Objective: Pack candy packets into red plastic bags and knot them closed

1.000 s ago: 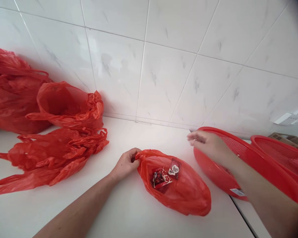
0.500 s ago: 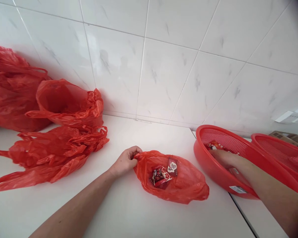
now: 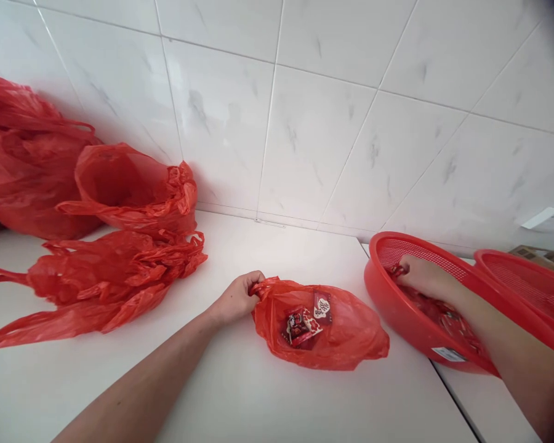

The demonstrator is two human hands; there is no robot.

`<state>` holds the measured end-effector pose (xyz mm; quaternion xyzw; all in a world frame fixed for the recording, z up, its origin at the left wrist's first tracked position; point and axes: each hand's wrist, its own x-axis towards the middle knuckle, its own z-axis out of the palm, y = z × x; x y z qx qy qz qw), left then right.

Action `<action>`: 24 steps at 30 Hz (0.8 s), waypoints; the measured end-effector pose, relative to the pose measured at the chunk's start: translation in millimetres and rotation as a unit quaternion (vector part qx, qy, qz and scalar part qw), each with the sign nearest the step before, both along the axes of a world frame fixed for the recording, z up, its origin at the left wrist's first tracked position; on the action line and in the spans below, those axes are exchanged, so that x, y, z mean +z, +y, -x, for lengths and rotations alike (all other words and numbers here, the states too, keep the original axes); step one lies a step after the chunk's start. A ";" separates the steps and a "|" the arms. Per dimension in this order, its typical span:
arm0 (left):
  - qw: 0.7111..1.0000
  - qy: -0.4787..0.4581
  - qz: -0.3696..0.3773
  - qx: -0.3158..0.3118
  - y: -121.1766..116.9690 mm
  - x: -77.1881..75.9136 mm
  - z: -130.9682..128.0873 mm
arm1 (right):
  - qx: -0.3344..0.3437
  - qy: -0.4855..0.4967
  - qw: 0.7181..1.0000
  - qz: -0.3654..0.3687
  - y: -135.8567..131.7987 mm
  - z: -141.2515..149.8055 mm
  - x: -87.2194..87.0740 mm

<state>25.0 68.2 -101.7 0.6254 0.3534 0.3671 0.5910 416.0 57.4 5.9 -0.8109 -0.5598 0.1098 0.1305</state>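
My left hand pinches the left edge of a red plastic bag, which lies with its mouth open on the white tabletop. Inside the bag, small red-and-white printed packets are visible, one with a white label. Over at the right, my right hand reaches into a red plastic basket with a mesh wall. Its fingers are closed on a small red packet. More red packets lie in the basket below the wrist; my forearm hides part of them.
A flattened red plastic bag lies at the left, with an open red bag and a bulky full one behind. A second red basket and cardboard stand at the right. A tiled wall closes the back.
My right hand has risen from deeper in the basket and now shows a red packet at its fingertips. My left hand keeps hold of the bag's edge. The view has shifted slightly.
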 end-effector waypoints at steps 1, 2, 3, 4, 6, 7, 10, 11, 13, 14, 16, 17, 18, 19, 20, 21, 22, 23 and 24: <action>1.000 -0.002 0.000 0.001 0.2 -0.4 0.0 | -0.014 -0.029 0.999 -0.009 0.4 2.7 7.5; 1.000 -0.004 0.000 0.002 0.5 -0.8 -0.1 | -0.029 -0.055 0.998 -0.032 -0.1 7.7 14.8; 1.000 -0.005 0.002 0.003 0.6 -1.1 -0.1 | -0.038 -0.073 0.994 -0.065 -1.9 15.4 21.4; 1.000 -0.005 0.003 0.004 0.6 -1.4 -0.1 | -0.041 -0.078 0.990 -0.107 -5.4 25.7 26.6; 1.000 -0.003 0.002 0.006 0.4 -1.5 -0.2 | -0.010 -0.058 0.985 -0.161 -17.6 53.1 31.7; 1.000 -0.003 0.001 0.008 0.2 -1.4 -0.2 | 0.011 -0.044 0.984 -0.174 -25.7 69.2 31.3; 1.000 -0.011 0.006 0.009 -0.8 -0.3 0.0 | 0.142 -0.022 0.979 -0.147 -53.1 117.3 19.9; 1.000 -0.015 0.011 0.006 -1.1 0.2 0.2 | 0.184 -0.029 0.975 -0.123 -61.5 130.9 13.7; 1.000 -0.023 0.020 -0.001 -1.7 1.9 0.3 | 0.260 -0.038 0.962 -0.073 -74.8 151.7 -0.7; 0.999 -0.025 0.023 -0.005 -1.9 2.9 0.3 | 0.282 -0.043 0.957 -0.051 -79.4 158.6 -8.6; 0.999 -0.027 0.027 -0.009 -2.3 4.9 0.0 | 0.315 -0.044 0.948 0.005 -85.0 166.3 -25.4; 0.999 -0.028 0.029 -0.010 -2.3 5.7 -0.2 | 0.327 -0.043 0.944 0.032 -86.2 168.0 -34.1; 0.999 -0.028 0.032 -0.009 -2.2 6.2 -0.5 | 0.334 -0.044 0.940 0.055 -86.6 168.8 -42.7; 0.999 -0.029 0.035 -0.008 -1.9 6.3 -0.7 | 0.338 -0.047 0.937 0.071 -86.4 169.3 -51.0; 0.999 -0.033 0.037 -0.006 -1.3 6.0 -0.8 | 0.341 -0.052 0.935 0.079 -85.8 169.5 -58.5; 0.998 -0.041 0.038 -0.003 -0.5 5.4 -0.6 | 0.342 -0.061 0.934 0.080 -85.0 169.9 -65.0; 0.998 -0.053 0.038 0.003 0.6 4.6 -0.1 | 0.342 -0.071 0.934 0.074 -84.0 170.3 -70.2; 0.997 -0.070 0.036 0.011 2.0 3.7 0.7 | 0.339 -0.083 0.935 0.064 -83.0 170.8 -73.8; 0.995 -0.090 0.034 0.023 3.6 2.9 1.9 | 0.334 -0.095 0.937 0.051 -81.9 171.2 -75.9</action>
